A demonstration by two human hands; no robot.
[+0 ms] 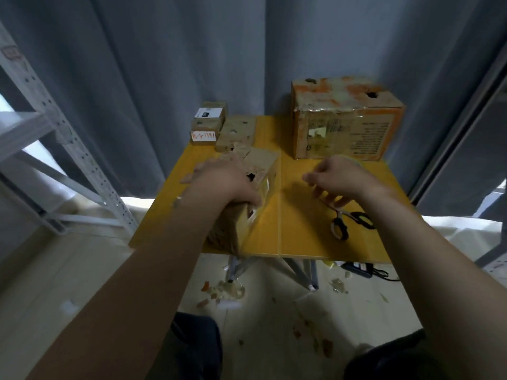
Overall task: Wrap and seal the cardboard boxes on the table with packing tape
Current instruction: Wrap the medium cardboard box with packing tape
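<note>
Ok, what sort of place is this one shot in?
Probably a makeshift packing corner, maybe a storeroom: a yellow table holding cardboard boxes, a metal shelving rack beside it, grey curtains behind.
</note>
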